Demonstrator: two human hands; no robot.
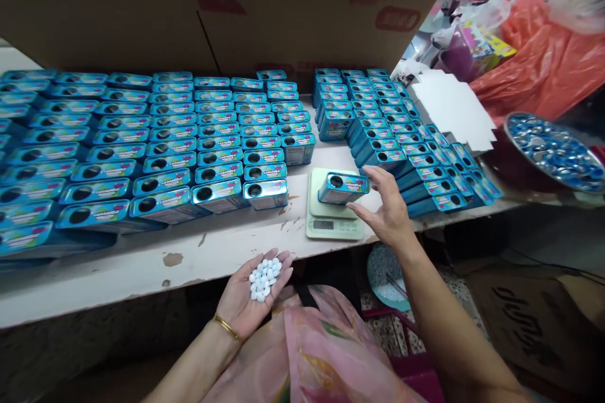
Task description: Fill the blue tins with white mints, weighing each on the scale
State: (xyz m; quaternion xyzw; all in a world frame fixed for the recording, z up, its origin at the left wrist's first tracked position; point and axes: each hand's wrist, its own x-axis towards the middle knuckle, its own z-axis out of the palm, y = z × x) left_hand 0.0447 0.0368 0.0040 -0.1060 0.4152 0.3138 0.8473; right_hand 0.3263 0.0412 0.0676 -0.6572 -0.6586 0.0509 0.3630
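My left hand (253, 293) lies palm up below the table edge, cupping a small heap of white round candies (265, 277). My right hand (385, 204) is open, fingers spread, just right of a blue tin (343, 187) that stands on a small pale green scale (331, 208); the fingertips are near the tin, and I cannot tell if they touch it. The tin has a round hole in its top.
Several rows of like blue tins (155, 151) cover the white table (155, 267) at left, more stacks (378, 126) at right. A metal bowl of blue lids (558, 151) sits far right. Cardboard (283, 6) stands behind. A dish of candies (385, 271) lies below.
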